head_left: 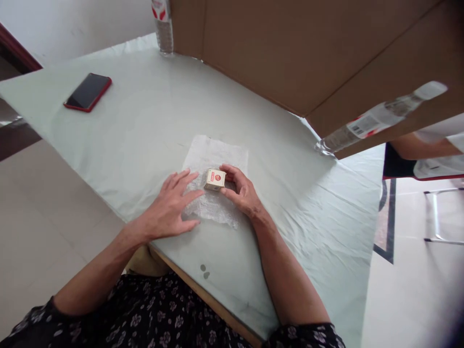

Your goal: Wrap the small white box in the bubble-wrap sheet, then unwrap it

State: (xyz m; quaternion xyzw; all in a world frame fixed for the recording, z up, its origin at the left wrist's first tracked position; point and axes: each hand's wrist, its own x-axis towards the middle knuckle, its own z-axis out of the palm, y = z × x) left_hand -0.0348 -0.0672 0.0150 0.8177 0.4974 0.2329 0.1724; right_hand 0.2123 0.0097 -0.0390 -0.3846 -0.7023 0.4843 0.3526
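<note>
pale green cloth [126,128] covers the table, w/ a big cardboard panel [253,43] standing at the far side, prob. as a screen. one bottle [165,36] sits at its far left end & another bottle [373,126] by its right part, maybe to brace it. phone [89,92] lies far left, well apart from the work. small box [216,178] rests label up on a crinkly white sheet [217,152], likely for padding. it's b/w the hands, nearer the right one. right hand [248,195] is part open, curved round the box's right end: thumb at the near corner, fingertips by the far one; can't tell if it's gripped or just steadied. left hand [166,210] is open, fingers spread, holding nothing, just left of the box, prob. guarding that side.
</note>
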